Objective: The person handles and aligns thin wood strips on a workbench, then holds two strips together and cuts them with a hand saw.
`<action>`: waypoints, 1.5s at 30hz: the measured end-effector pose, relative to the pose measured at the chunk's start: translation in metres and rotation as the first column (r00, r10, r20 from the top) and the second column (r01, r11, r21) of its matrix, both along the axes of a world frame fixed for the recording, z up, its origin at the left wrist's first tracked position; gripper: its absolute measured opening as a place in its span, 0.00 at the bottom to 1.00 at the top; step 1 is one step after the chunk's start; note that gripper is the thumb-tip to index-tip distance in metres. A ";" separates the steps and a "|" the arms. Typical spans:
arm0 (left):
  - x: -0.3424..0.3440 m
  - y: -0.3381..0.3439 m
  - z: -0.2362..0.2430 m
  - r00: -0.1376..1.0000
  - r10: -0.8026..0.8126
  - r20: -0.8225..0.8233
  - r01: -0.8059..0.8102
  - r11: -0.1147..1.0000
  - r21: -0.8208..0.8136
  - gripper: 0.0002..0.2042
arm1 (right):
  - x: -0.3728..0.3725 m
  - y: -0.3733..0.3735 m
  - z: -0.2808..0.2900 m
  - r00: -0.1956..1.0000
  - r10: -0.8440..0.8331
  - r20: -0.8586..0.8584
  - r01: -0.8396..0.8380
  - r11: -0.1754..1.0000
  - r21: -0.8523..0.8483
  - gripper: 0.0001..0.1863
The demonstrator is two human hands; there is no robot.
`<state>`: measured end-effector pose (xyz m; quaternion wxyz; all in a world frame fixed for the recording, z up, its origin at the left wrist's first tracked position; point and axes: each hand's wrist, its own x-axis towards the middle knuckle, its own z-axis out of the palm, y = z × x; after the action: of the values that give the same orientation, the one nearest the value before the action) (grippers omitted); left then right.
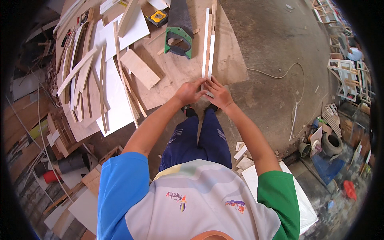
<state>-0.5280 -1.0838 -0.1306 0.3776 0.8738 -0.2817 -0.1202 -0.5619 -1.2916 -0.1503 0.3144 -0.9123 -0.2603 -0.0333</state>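
Both of my hands meet at the near end of a bundle of long, narrow wooden strips [208, 44] with white faces, lying lengthwise on the plywood table [228, 60]. My left hand [190, 91] is closed, its fingertips pinching the strips' end from the left. From the right, my right hand [219, 94] grips the same end, its fingers over the strips. The thumbs come close together below the end. To the left of the strips lies a hand saw [179, 42] with a green and black handle, its dark blade pointing away from me.
A yellow and black tape measure [159, 17] sits beyond the saw. A wide board [140, 68], white panels [116, 96] and several thin wood strips crowd the table's left side. A pale cord [280, 77] runs over the concrete floor at right. Wooden frames [346, 78] stand at far right.
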 end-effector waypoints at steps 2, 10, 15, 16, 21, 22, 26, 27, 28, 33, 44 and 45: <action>0.004 -0.001 -0.001 0.996 0.049 -0.068 -0.052 0.998 -0.044 0.24 | 0.001 0.001 0.006 1.000 0.003 0.020 -0.002 0.999 -0.055 0.28; 0.047 -0.025 0.006 0.940 0.251 -0.232 -0.273 0.960 -0.066 0.23 | 0.000 0.005 0.016 0.998 0.004 0.065 0.010 0.975 -0.221 0.30; 0.076 -0.076 0.006 0.856 0.513 0.059 -0.516 0.855 0.055 0.34 | 0.001 0.004 0.018 0.997 0.034 0.071 -0.017 0.972 -0.234 0.30; 0.086 -0.082 0.006 0.843 0.534 0.058 -0.537 0.840 0.071 0.35 | 0.003 0.004 0.019 0.996 0.044 0.072 -0.026 0.972 -0.233 0.29; 0.109 -0.094 0.000 0.834 0.550 0.040 -0.548 0.819 0.168 0.33 | 0.001 0.005 0.022 0.999 0.042 0.014 -0.037 0.974 -0.225 0.31; 0.110 -0.095 -0.002 0.829 0.555 0.063 -0.558 0.817 0.145 0.32 | 0.001 0.005 0.022 0.999 0.036 0.007 -0.033 0.974 -0.224 0.32; 0.106 -0.098 -0.019 0.801 0.577 0.160 -0.591 0.805 0.055 0.28 | 0.004 0.002 0.023 0.998 0.056 0.033 -0.048 0.977 -0.209 0.31; 0.106 -0.099 -0.022 0.792 0.582 0.184 -0.596 0.802 0.033 0.27 | 0.005 0.001 0.022 0.997 0.067 0.034 -0.058 0.977 -0.204 0.30; 0.106 -0.099 -0.025 0.789 0.580 0.204 -0.594 0.805 0.011 0.27 | 0.007 -0.001 0.021 0.996 0.079 0.036 -0.070 0.977 -0.199 0.30; 0.109 -0.098 -0.027 0.787 0.574 0.225 -0.589 0.808 0.001 0.27 | 0.013 -0.007 0.032 0.992 0.116 -0.046 -0.122 0.977 -0.176 0.29; 0.108 -0.096 -0.019 0.791 0.575 0.211 -0.589 0.808 0.009 0.28 | 0.079 -0.045 0.034 0.879 0.421 -0.222 -0.378 0.901 0.212 0.12; 0.108 -0.096 -0.018 0.790 0.577 0.208 -0.589 0.808 -0.006 0.28 | 0.083 -0.047 0.034 0.866 0.433 -0.250 -0.376 0.893 0.246 0.11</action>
<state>-0.4198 -1.1798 -0.1490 0.3401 0.9363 -0.0314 0.0819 -0.4785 -1.3385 -0.1165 0.4353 -0.7973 -0.3915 0.1467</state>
